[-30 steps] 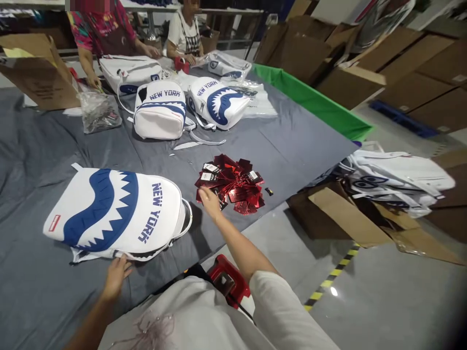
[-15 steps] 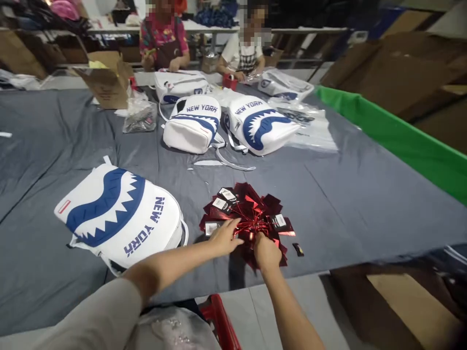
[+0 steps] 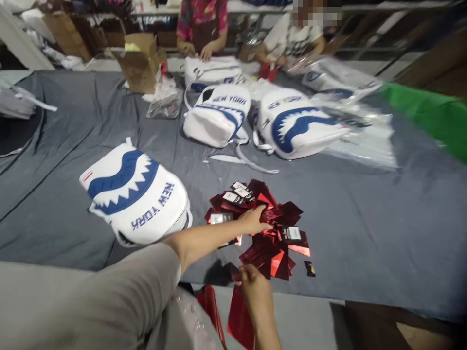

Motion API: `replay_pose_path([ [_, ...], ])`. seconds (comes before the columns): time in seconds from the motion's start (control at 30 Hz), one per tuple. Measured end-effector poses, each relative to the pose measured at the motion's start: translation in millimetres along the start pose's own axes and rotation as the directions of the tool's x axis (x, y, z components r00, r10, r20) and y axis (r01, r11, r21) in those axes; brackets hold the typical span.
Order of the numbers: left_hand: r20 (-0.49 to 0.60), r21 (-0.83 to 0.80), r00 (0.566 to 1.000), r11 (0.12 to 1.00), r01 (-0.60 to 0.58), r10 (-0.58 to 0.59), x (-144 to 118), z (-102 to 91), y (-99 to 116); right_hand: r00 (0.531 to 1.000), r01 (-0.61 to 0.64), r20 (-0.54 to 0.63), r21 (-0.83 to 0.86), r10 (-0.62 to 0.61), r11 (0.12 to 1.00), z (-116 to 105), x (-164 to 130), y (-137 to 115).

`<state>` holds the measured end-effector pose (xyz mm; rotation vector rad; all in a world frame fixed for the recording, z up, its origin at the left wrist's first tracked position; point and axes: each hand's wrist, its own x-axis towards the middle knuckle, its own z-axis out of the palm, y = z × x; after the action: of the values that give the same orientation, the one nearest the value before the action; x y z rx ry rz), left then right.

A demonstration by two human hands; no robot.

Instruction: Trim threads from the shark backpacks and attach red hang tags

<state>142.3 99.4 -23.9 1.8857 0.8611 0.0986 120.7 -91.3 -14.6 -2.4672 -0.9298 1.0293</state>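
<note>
A heap of shiny red hang tags [image 3: 268,228] lies near the front edge of the grey-covered table [image 3: 365,218]. My left hand [image 3: 255,219] rests flat on top of the heap, fingers together, pressing it down. My right hand [image 3: 251,283] is off the table's edge, closed on a red hang tag [image 3: 241,318] that hangs below it. A white backpack [image 3: 136,194] with a blue shark mouth and "NEW YORK" lettering lies flat just left of my left arm.
Two more white shark backpacks [image 3: 219,116] [image 3: 297,129] sit mid-table beside clear plastic bags [image 3: 361,141]. Two people work at the far edge, near a cardboard box [image 3: 140,63]. A green cloth [image 3: 430,116] covers the right side. A small black piece [image 3: 310,268] lies by the heap.
My right hand has pulled back from the heap toward me with one red tag. My left hand has slid further onto the pile. The view has shifted left and blurred.
</note>
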Motion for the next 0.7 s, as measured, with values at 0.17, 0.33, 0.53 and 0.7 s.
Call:
replay_pose_path([
  [0.17,-0.148,-0.412,0.989,0.91,-0.054,-0.008,-129,-35.1,-47,0.997,0.039,-0.071,0.472,-0.006,0.881,25,-40,-28],
  [0.33,-0.256,-0.476,0.963,0.878,-0.053,-0.08,-277,-56.2,-104,0.973,0.157,0.058,0.535,-0.222,0.83,91,-87,-87],
  [0.53,-0.476,-0.523,0.858,0.846,-0.1,-0.193,-378,-111.6,-178,0.932,0.313,0.024,0.444,-0.361,0.84,173,-116,-129],
  [0.7,-0.534,-0.431,0.801,0.902,0.019,-0.272,-443,-148.9,-233,0.924,0.379,-0.151,0.254,-0.35,0.89,225,-85,-137],
])
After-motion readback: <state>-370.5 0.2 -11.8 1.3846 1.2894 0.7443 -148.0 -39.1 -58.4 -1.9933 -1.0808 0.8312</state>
